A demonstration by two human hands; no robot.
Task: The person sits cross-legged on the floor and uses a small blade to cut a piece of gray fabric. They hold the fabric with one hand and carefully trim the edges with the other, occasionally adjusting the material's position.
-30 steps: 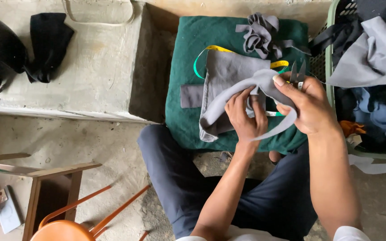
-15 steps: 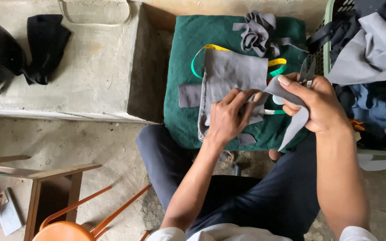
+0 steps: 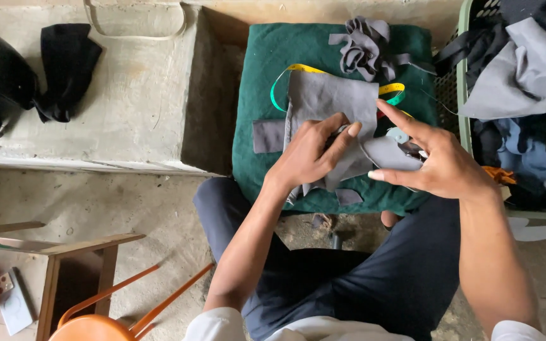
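A flat piece of grey fabric (image 3: 333, 101) lies on a green cushion (image 3: 266, 69) in front of my knees. My left hand (image 3: 311, 155) rests on the lower part of the fabric, its fingers pinching a fold. My right hand (image 3: 440, 164) is just to the right with the index and little fingers stretched out. It holds small scissors (image 3: 409, 146), mostly hidden under the palm, over a narrow grey strip (image 3: 383, 155). A yellow-green measuring tape (image 3: 298, 68) curls out from under the fabric.
A heap of cut grey strips (image 3: 364, 47) sits at the cushion's far edge. A green basket (image 3: 462, 95) of mixed clothes stands on the right. On the left are a concrete ledge (image 3: 134, 107) with black cloth (image 3: 64, 63), a wooden stool (image 3: 77, 252) and an orange chair (image 3: 102, 325).
Both hands have come down from holding the grey strip up in the air. The left hand now presses the fabric on the cushion, and the right hand's fingers have spread.
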